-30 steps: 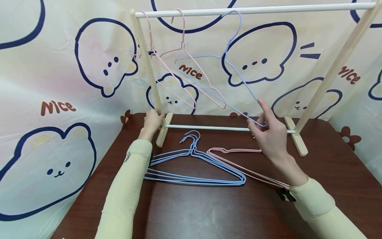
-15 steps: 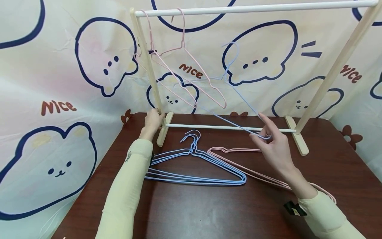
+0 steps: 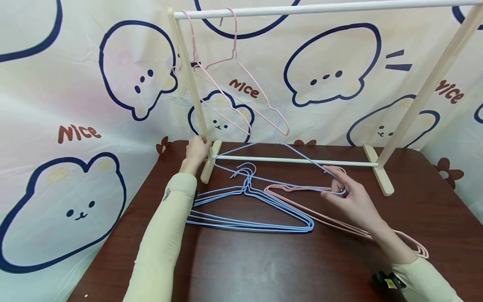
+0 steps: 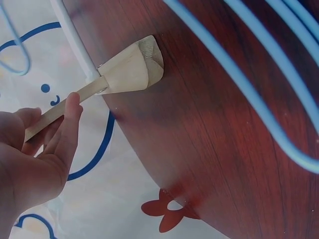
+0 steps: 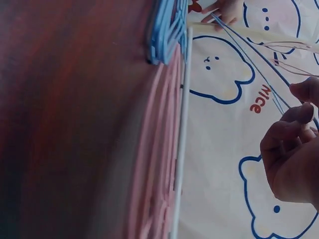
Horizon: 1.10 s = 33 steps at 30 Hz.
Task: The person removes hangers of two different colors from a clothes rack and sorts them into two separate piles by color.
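My left hand [image 3: 195,153] grips the left post [image 3: 188,71] of a wooden hanger rack close to its foot; in the left wrist view the fingers wrap round the post [image 4: 85,93]. My right hand [image 3: 352,203] pinches one corner of a blue hanger [image 3: 299,154] between thumb and fingers. That hanger tilts away from me, apart from the top rail, and its faint hook lies behind the hanging pink ones. Below it, a stack of blue hangers [image 3: 260,229] lies on the table. Several pink hangers [image 3: 339,225] lie beside them, partly under my right forearm.
Two pink hangers [image 3: 260,89] hang at the left end of the white top rail [image 3: 339,7]. A lower white bar [image 3: 264,158] joins the rack's feet. The right post [image 3: 430,88] slants up at the right. A patterned cloth stands behind the brown table [image 3: 241,268].
The blue hanger in my right hand has come off the top rail and moved down, its hook now well below it. My left hand stays on the post.
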Tool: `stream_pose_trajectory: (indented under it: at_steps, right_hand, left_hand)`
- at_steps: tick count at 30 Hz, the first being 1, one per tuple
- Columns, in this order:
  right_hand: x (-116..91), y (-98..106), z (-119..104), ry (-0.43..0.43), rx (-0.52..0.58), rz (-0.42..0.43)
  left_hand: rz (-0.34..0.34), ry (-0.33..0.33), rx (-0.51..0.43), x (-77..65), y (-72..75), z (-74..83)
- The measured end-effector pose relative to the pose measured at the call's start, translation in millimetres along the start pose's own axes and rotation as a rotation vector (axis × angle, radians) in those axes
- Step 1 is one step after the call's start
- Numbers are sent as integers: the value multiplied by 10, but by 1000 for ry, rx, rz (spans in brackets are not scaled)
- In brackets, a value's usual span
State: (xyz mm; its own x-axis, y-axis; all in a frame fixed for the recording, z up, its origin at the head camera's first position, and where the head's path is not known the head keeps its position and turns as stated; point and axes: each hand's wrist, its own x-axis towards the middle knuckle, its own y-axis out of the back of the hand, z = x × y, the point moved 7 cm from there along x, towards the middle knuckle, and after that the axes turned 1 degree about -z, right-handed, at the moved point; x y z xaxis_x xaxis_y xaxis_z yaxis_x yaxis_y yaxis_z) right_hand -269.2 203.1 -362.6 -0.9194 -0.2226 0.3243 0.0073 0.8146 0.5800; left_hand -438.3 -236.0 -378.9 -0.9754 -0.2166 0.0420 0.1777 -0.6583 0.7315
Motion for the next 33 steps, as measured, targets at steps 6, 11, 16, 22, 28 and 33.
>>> stream_pose_trajectory:
  at_steps: [6, 11, 16, 22, 28, 33]
  right_hand:
    - [-82, -158, 74, -16, 71, -75]
    - [-117, -339, 91, -49, 181, -152]
    - [-165, -549, 132, -123, 383, -267]
    - [-213, -744, 149, -134, 457, -334]
    - [-219, -824, 162, -150, 391, -346]
    - [-207, -804, 136, -91, 127, -325]
  left_hand:
    - [-4, 16, -8, 8, -33, -13]
    - [6, 25, 0, 13, -36, -18]
    - [9, 22, 3, 27, -35, -14]
    - [6, 29, -1, 13, -34, -10]
    - [10, 24, 13, 6, -33, -16]
    - [13, 12, 11, 0, -32, -3]
